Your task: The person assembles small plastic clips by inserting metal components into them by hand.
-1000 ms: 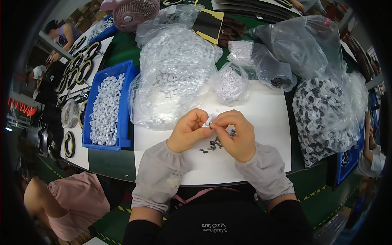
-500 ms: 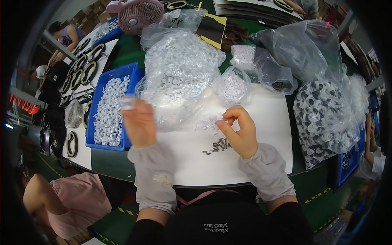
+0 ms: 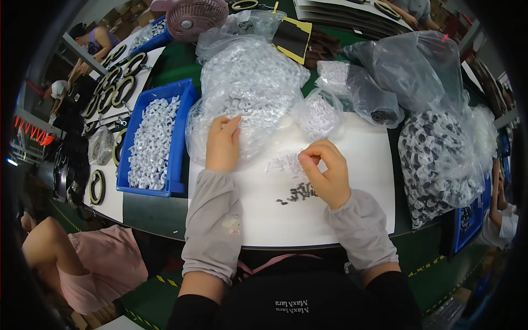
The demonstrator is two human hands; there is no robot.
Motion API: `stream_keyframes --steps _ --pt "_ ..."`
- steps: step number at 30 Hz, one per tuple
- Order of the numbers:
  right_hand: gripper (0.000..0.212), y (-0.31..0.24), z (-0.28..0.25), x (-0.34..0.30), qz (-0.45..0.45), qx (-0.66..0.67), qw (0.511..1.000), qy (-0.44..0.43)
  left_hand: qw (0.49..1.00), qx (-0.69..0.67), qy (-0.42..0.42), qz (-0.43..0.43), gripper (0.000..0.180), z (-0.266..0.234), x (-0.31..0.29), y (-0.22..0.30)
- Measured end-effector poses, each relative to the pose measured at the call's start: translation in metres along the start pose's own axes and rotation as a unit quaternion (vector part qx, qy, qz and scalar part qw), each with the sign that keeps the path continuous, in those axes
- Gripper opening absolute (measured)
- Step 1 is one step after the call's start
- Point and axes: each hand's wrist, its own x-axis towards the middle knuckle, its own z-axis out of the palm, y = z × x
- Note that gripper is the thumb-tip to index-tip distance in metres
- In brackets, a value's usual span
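My left hand (image 3: 223, 146) is at the mouth of a big clear bag (image 3: 250, 71) full of white plastic parts, its thumb and fingers apart beside a few loose parts. No held piece shows in it. My right hand (image 3: 328, 175) is closed in a pinch, thumb against index finger; whatever is between them is too small to make out. Under and beside this hand lie a scatter of small clear-white pieces (image 3: 283, 163) and a heap of short dark pieces (image 3: 301, 192) on the white sheet (image 3: 264, 225). Left of my left hand stands a blue bin (image 3: 180, 140) heaped with white plastic parts.
A small open bag of white pieces (image 3: 319, 116), a bag of dark pieces (image 3: 379, 104) and a large bag of black-and-white parts (image 3: 434, 165) line the right side. A pink fan (image 3: 195, 19) stands at the back. People sit or work around the table.
My left hand has moved right, from the blue bin's edge to the big bag's mouth; the white part at its fingertips no longer shows. My right hand keeps its pinch, almost in place.
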Motion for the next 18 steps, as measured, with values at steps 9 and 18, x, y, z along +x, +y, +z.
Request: stream_keyframes --steps 9,18 --pt "0.006 0.011 -0.004 -0.003 -0.010 -0.029 0.973 -0.229 0.973 -0.091 -0.064 -0.201 0.023 -0.016 0.003 0.016" --pt "0.005 0.010 0.010 -0.024 -0.086 -0.164 0.916 -0.355 0.731 -0.634 -0.065 -0.242 0.015 -0.034 -0.007 0.054"
